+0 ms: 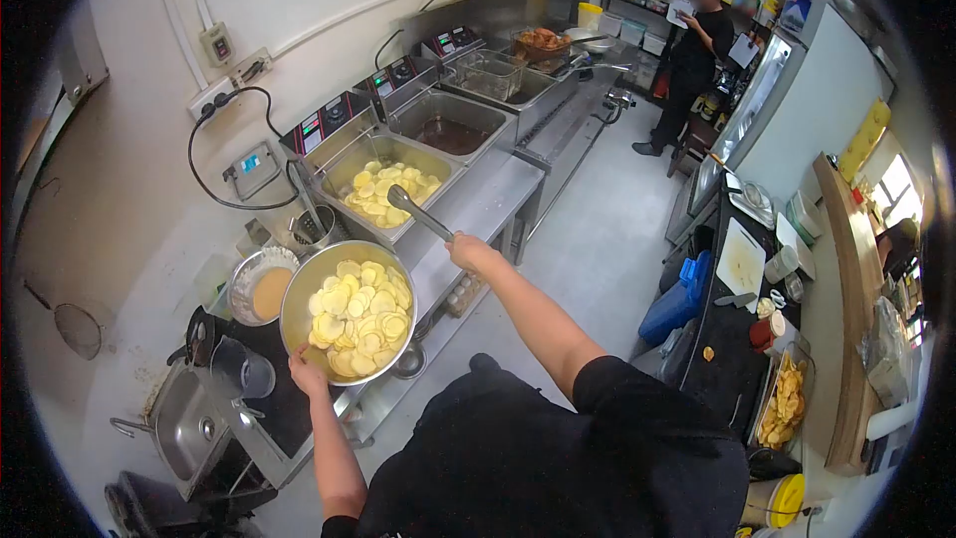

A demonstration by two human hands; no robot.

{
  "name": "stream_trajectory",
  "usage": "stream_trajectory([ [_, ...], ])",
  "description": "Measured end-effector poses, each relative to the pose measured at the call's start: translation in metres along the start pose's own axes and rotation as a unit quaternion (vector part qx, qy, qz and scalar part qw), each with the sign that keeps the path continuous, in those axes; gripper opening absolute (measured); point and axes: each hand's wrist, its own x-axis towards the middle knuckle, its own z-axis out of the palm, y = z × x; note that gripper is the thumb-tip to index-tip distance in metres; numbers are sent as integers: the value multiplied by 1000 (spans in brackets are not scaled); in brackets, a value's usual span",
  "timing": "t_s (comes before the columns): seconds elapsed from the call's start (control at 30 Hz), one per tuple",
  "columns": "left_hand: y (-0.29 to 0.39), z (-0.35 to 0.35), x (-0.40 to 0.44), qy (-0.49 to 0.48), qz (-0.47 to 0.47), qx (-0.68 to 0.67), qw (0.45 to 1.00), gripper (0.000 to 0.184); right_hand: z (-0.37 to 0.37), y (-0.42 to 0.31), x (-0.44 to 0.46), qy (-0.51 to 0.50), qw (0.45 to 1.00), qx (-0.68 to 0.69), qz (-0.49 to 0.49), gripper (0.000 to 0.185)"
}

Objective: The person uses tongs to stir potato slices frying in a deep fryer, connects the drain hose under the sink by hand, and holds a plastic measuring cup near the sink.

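My left hand [308, 375] grips the near left rim of a large steel bowl [288, 311], tilted toward me. Many thin, pale yellow potato slices [360, 317] fill its bottom. Stretched forward, my right hand [471, 252] is closed around the handle of metal tongs [422, 213]. The tips of the tongs are over the nearest fryer vat [450, 178], where more yellow slices [386, 192] lie heaped. Whether the tongs touch those slices I cannot tell. Left of the steel bowl stands a smaller bowl of beige batter [271, 292].
Beyond the nearest vat come a fryer with dark oil [448, 136] and wire baskets [488, 73]. A sink [194, 426] and clear pitcher [244, 369] are at left. Another person [697, 50] stands by the fridge [797, 100]. A tray of chips [782, 404] sits on the right counter.
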Motion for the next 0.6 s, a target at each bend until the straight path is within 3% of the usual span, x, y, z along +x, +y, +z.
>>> stream_trajectory([
  [0.1,-8,4,2,22,39,-5,999,31,2,-1,1,-1,1000,-6,-3,43],
  [0.37,18,-8,-6,-9,-27,5,1000,29,5,3,9,7,999,-33,-16,43],
  [0.43,14,-7,-6,5,7,-7,1000,29,13,11,20,14,999,-45,-24,43],
  [0.6,22,-10,-8,6,-5,-10,1000,30,7,8,16,8,1000,-28,-12,43],
])
